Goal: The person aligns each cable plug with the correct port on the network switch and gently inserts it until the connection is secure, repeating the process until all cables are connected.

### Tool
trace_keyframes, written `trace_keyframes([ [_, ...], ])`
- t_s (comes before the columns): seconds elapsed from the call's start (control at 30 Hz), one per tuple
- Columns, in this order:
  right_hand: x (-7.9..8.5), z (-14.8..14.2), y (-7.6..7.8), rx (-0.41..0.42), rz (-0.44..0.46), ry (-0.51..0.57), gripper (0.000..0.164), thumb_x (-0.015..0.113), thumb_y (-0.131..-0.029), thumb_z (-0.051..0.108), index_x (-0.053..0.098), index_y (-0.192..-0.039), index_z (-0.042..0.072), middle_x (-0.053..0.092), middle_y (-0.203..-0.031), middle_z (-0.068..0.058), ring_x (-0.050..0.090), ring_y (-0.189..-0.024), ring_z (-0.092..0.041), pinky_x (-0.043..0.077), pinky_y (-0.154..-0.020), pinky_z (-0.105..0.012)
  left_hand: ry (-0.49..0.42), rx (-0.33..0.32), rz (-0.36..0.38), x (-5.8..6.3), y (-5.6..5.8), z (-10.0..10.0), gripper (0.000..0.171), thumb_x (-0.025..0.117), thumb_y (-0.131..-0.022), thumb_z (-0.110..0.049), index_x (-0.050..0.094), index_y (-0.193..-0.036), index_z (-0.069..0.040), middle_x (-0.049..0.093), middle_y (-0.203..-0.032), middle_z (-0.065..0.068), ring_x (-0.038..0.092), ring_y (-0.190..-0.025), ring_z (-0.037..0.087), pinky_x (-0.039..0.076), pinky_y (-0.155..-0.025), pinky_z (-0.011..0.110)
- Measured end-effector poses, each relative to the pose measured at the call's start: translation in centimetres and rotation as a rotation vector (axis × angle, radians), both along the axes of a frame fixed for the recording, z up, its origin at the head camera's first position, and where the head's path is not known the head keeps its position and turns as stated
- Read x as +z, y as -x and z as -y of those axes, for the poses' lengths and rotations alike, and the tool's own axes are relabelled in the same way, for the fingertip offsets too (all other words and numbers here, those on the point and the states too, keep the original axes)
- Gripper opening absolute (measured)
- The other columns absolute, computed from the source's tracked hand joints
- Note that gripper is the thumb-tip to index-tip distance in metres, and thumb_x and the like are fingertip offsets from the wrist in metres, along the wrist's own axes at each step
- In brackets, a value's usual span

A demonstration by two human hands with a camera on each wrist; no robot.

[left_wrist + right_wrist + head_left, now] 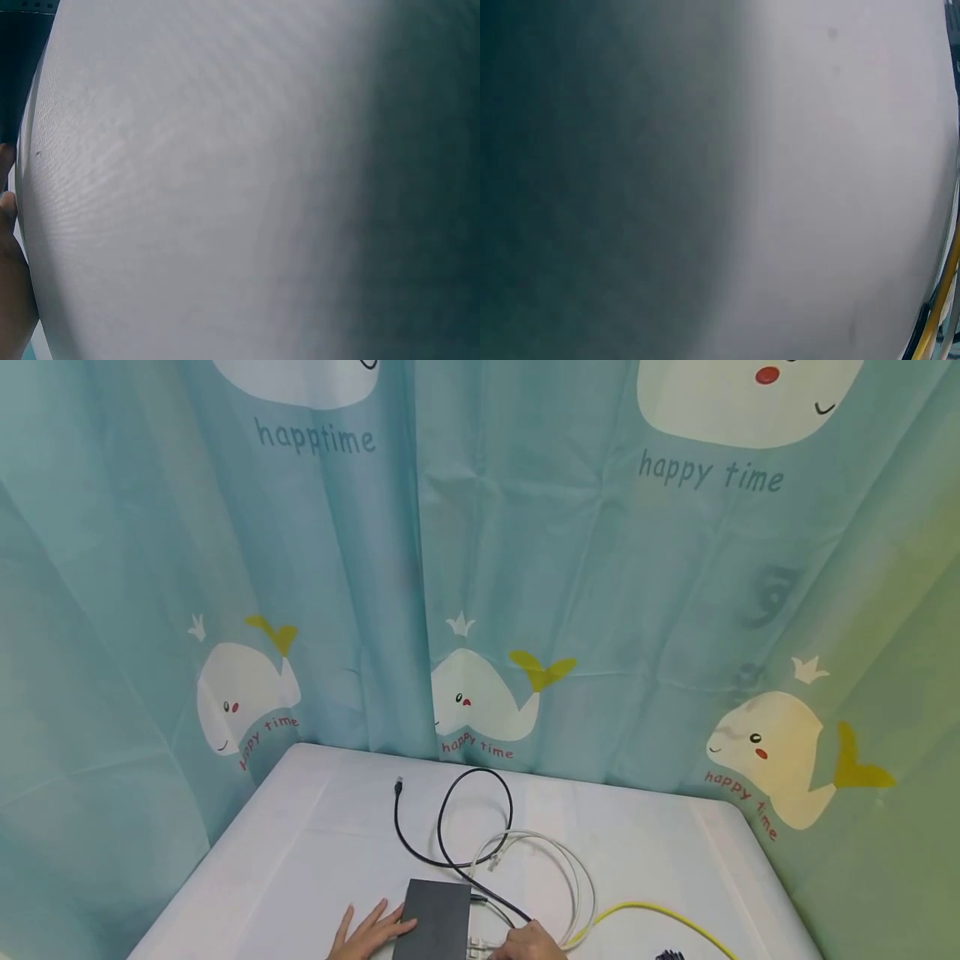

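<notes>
A flat dark grey box [432, 920], which looks like a network switch, lies at the table's front edge in the head view. My left hand [367, 935] rests along its left side, fingers spread, with fingertips touching the box. At its right side my right hand [531, 942] is curled around the black network cable [491, 893], close to the light plugs [477, 945] in the box's side. The gripped end is hidden by the hand. A thin dark lead with a black plug [478, 898] enters the box higher up. Fingers [7, 206] show at the left wrist view's edge.
The black cable's other end [398, 787] lies loose behind the box. A coiled white cable [588, 893] with a loose plug [494, 862] lies right of it. A yellow cable [660, 908] runs right, near a dark bundle [670, 955]. A curtain [600, 610] hangs behind the white table [330, 827].
</notes>
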State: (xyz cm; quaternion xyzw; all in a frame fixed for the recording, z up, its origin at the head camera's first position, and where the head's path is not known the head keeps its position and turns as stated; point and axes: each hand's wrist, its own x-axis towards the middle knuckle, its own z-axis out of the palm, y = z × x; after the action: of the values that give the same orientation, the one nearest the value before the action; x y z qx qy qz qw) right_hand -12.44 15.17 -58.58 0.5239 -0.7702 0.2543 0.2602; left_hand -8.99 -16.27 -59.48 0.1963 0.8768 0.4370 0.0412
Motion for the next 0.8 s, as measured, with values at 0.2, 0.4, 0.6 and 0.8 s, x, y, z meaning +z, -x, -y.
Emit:
trace_keyframes([
  [0.2, 0.1, 0.8, 0.5, 0.093, 0.016, -0.013, 0.009, 0.072, -0.073, 0.021, 0.074, -0.081, 0.018, 0.062, -0.064, 0.014, 0.053, -0.061, 0.01, 0.037, -0.059, -0.002, -0.014, -0.002, -0.037, -0.3, 0.1, 0.0, 0.047, 0.063, -0.086, -0.034, 0.054, -0.132, -0.038, 0.043, -0.142, -0.004, 0.014, -0.135, -0.001, -0.025, -0.102, 0.03],
  [0.4, -0.2, 1.1, 0.4, 0.109, 0.096, -0.003, 0.009, 0.071, -0.075, 0.02, 0.075, -0.081, 0.016, 0.064, -0.063, 0.011, 0.053, -0.061, 0.012, 0.037, -0.053, -0.001, 0.012, -0.003, 0.035, 0.2, 0.1, 0.0, 0.045, 0.063, -0.087, -0.038, 0.055, -0.131, -0.039, 0.043, -0.143, 0.001, 0.02, -0.139, 0.025, -0.023, -0.103, 0.048],
  [0.6, 0.0, 1.3, 0.2, 0.038, 0.206, -0.024, 0.008, 0.074, -0.074, 0.019, 0.076, -0.08, 0.014, 0.063, -0.062, 0.01, 0.051, -0.059, 0.015, 0.036, -0.051, 0.0, 0.042, 0.002, 0.056, 0.5, 0.3, -0.1, 0.045, 0.063, -0.086, -0.04, 0.055, -0.13, -0.04, 0.043, -0.143, 0.003, 0.022, -0.138, 0.033, -0.021, -0.103, 0.055],
  [0.8, 0.3, 1.4, -0.1, -0.024, 0.254, -0.066, 0.008, 0.072, -0.076, 0.021, 0.076, -0.08, 0.015, 0.063, -0.063, 0.011, 0.049, -0.06, 0.016, 0.036, -0.051, 0.0, 0.066, 0.018, 0.036, 0.4, 0.2, 0.0, 0.044, 0.062, -0.086, -0.042, 0.055, -0.13, -0.041, 0.044, -0.141, 0.004, 0.022, -0.138, 0.031, -0.025, -0.102, 0.046],
])
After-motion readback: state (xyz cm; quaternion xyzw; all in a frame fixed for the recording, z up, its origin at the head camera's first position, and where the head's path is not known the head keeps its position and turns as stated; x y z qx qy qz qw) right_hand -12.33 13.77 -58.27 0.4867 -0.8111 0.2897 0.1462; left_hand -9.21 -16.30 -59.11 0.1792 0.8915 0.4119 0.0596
